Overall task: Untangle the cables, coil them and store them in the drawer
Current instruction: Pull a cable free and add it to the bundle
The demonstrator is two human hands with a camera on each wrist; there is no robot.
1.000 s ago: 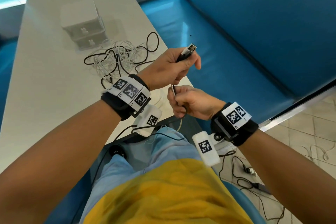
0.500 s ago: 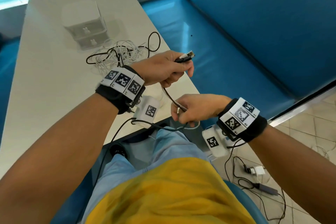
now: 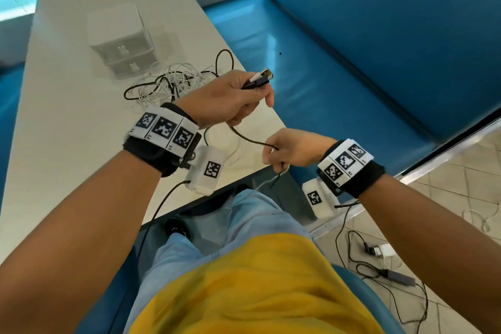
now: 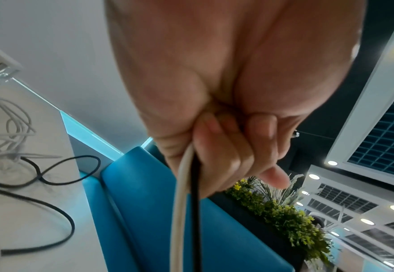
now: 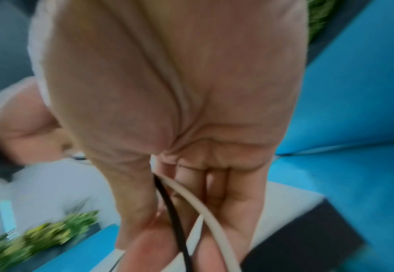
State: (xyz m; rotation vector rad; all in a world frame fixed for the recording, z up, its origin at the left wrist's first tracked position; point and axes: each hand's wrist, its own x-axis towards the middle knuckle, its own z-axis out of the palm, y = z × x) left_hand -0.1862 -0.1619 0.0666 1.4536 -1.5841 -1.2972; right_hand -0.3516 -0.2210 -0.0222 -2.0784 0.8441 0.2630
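My left hand [image 3: 238, 103] grips a black cable [image 3: 249, 138] and a white cable together near their USB plugs [image 3: 260, 79], held above the table's right edge. Both cords [image 4: 186, 211] run down out of its fist in the left wrist view. My right hand [image 3: 287, 150] pinches the same two cables [image 5: 184, 220] lower down, just off the table corner; their loose ends hang below it. A tangle of white and black cables [image 3: 173, 81] lies on the table behind my left hand. A small white drawer unit [image 3: 119, 40] stands beyond it, both drawers closed.
The beige table [image 3: 67, 144] runs away from me on the left. A blue bench seat [image 3: 339, 76] fills the right. On the tiled floor at the lower right lie a black lead and a charger [image 3: 379, 251]. My knees are under the table edge.
My right hand has slid down and to the right along the cables, away from my left hand, drawing out a slack span between them. My left hand has tilted the plugs flatter.
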